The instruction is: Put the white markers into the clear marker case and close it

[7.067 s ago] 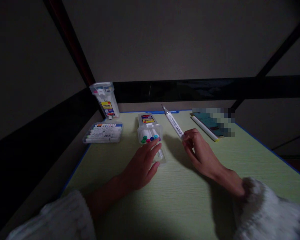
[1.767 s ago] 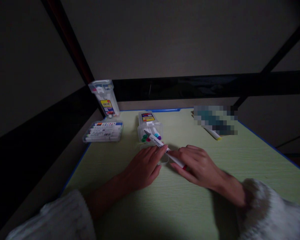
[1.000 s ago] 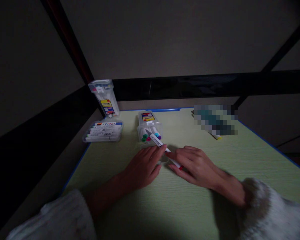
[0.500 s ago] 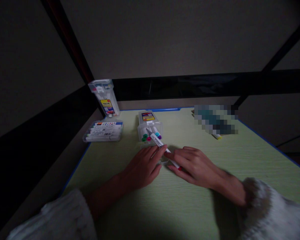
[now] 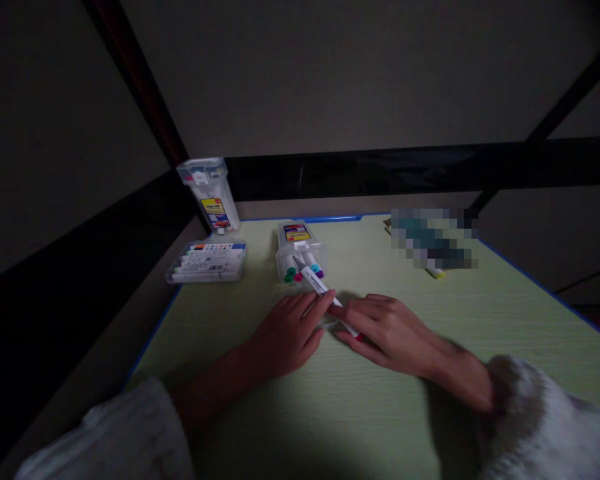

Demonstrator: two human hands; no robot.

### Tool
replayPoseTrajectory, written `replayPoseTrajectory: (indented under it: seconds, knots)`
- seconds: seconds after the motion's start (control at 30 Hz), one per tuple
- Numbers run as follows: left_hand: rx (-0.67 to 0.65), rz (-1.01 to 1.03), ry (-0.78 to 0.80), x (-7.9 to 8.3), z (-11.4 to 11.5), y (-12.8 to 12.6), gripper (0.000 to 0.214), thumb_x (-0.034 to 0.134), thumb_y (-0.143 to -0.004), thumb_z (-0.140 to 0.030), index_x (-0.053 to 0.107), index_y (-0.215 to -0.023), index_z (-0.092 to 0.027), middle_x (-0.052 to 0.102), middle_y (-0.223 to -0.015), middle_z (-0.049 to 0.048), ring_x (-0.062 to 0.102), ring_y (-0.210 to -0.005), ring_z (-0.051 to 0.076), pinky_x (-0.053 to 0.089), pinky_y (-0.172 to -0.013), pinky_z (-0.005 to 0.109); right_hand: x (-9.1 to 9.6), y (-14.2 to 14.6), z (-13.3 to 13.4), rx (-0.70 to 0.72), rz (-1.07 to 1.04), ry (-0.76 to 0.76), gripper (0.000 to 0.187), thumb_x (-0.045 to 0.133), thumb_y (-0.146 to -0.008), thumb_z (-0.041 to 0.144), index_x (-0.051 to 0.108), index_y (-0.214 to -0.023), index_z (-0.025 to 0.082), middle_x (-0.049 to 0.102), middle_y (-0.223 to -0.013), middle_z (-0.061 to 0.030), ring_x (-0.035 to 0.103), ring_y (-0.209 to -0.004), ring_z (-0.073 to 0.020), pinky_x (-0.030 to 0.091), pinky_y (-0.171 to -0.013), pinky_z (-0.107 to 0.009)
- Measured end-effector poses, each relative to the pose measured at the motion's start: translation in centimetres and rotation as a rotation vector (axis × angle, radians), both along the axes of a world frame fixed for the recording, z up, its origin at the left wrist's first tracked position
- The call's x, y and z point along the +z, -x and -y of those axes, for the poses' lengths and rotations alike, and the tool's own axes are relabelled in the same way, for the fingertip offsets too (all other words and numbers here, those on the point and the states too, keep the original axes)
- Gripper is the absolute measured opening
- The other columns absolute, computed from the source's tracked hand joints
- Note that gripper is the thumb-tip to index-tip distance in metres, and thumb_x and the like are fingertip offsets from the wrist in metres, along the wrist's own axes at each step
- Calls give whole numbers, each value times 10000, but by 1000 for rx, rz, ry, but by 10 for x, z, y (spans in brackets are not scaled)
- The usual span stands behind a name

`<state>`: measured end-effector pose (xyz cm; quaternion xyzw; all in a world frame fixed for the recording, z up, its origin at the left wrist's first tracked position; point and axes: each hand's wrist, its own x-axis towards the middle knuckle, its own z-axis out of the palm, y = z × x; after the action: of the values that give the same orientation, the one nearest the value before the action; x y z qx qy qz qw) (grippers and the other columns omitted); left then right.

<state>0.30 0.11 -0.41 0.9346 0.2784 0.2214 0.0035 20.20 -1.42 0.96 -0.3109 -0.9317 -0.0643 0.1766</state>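
A white marker (image 5: 316,281) lies slantwise between my hands, its dark tapered end over the mouth of a clear marker box (image 5: 303,247) and its red end near my right thumb. My right hand (image 5: 393,331) is closed on the marker's lower part, index finger on top and thumb close to the red end. My left hand (image 5: 287,337) rests palm down with fingers stretched out, a fingertip touching the marker. Several markers with green, pink, blue and purple ends show in the box. Its clear lid is partly hidden under my left hand.
On the left, a flat case of markers (image 5: 207,262) lies before an upright clear marker box (image 5: 213,200). A pixelated dark item (image 5: 430,240) is at the back right, a yellow-ended marker (image 5: 436,273) beside it. The light green table (image 5: 300,427) has blue edges.
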Motion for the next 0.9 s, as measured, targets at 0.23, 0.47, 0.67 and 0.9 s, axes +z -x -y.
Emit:
replayPoseTrajectory:
  seconds: [0.23, 0.47, 0.67, 0.9]
  knots:
    - [-3, -10, -4, 1, 0, 0, 492, 454, -803, -145, 289, -1260, -67, 537, -1105, 140, 520, -982, 241, 463, -832, 376, -1, 2, 0, -13, 29, 39, 239, 346, -899, 284, 505, -1012, 146, 557, -713, -23, 510, -637, -143, 361, -608, -275]
    - [3, -26, 1, -2, -1, 0, 493, 432, -819, -168, 269, -1278, -89, 535, -1112, 133, 512, -992, 232, 448, -843, 373, 0, 2, 1, -9, 37, 38, 243, 340, -902, 285, 503, -1015, 144, 556, -711, -22, 511, -635, -142, 360, -602, -276]
    - [4, -43, 16, 1, 0, 0, 472, 441, -813, -160, 300, -1257, -86, 557, -1067, 122, 519, -955, 232, 457, -809, 373, 0, 3, 1, -5, 45, 52, 235, 341, -899, 282, 511, -993, 149, 557, -707, -21, 511, -629, -140, 361, -604, -276]
    - [1, -46, 23, 0, 0, 1, 480, 454, -809, -155, 299, -1258, -81, 551, -1077, 123, 511, -975, 232, 445, -835, 371, -2, 3, 0, 2, 45, 38, 219, 355, -893, 277, 501, -990, 146, 561, -713, -23, 510, -629, -143, 352, -601, -280]
